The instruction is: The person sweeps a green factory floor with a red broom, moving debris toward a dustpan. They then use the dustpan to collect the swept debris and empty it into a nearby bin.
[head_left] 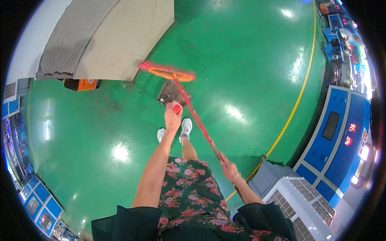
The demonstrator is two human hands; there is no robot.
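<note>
My left hand is wrapped round the red-tipped upright handle of a long-handled dustpan. The grey dustpan rests on the floor just beyond my shoes, with small bits of debris inside. In my right hand is the stick of a broom, closed round its upper end. The red stick slants away to the far left. Its orange and red head, blurred, appears above the dustpan's far edge; whether it touches the floor I cannot tell.
A beige panel stands at the far left, with an orange and black object at its base. Blue machines line the right side. A white slatted air cooler is close by at right. A yellow line crosses the green floor.
</note>
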